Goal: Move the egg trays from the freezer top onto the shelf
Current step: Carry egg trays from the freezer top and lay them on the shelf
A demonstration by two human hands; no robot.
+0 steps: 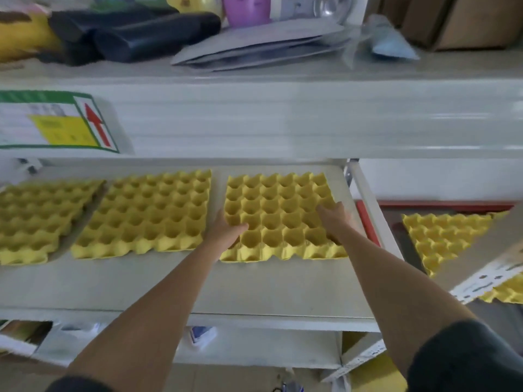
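Three yellow egg trays lie side by side on the grey shelf board (254, 284). The rightmost tray (278, 216) is held on both sides: my left hand (226, 232) grips its left edge with the thumb in a cup, and my right hand (335, 219) grips its right edge. The middle tray (147, 213) and the left tray (39, 219) rest flat, untouched. Another yellow egg tray (444, 239) lies lower down at the right, on a surface with a red rim, partly hidden by a shelf bracket.
Above, a white shelf beam (283, 120) carries a label with a red arrow (96, 125). The upper shelf holds black rolls (135, 35), grey folders (254, 49), a purple cup and a cardboard box (467, 21). A perforated metal upright (365, 210) bounds the shelf's right end.
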